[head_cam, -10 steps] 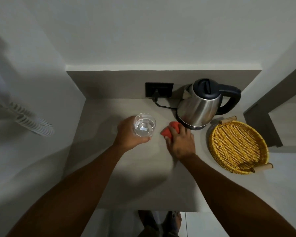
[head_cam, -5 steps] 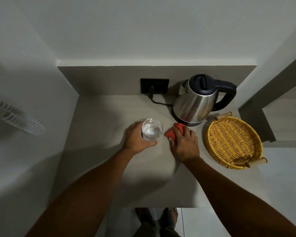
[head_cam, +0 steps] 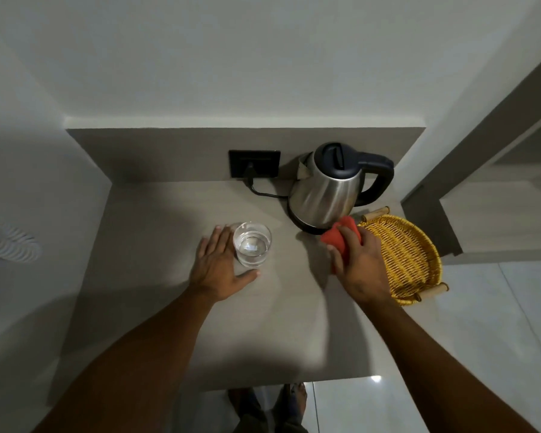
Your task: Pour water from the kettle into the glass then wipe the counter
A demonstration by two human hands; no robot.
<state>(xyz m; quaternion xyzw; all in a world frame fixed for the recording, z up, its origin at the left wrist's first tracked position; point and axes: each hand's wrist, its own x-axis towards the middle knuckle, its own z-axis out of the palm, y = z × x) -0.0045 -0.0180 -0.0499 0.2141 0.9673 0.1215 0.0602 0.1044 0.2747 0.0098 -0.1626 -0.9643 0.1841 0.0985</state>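
A clear glass (head_cam: pixel 252 243) with water in it stands upright on the grey counter (head_cam: pixel 156 260). My left hand (head_cam: pixel 217 268) rests just left of it, fingers straight and spread, thumb below the glass, not gripping it. My right hand (head_cam: pixel 359 271) is closed on a red cloth (head_cam: pixel 339 237), pressing it on the counter in front of the kettle's base and beside the basket. The steel kettle (head_cam: pixel 324 190) with black lid and handle sits on its base at the back right.
A yellow wicker basket (head_cam: pixel 403 260) lies at the counter's right edge, touching my right hand. A black wall socket (head_cam: pixel 254 164) with the kettle's cord is at the back. Walls close the left and back; the front edge drops to the floor.
My left hand let go of the glass and flattened beside it. My right hand slid the red cloth to the right, up to the basket.
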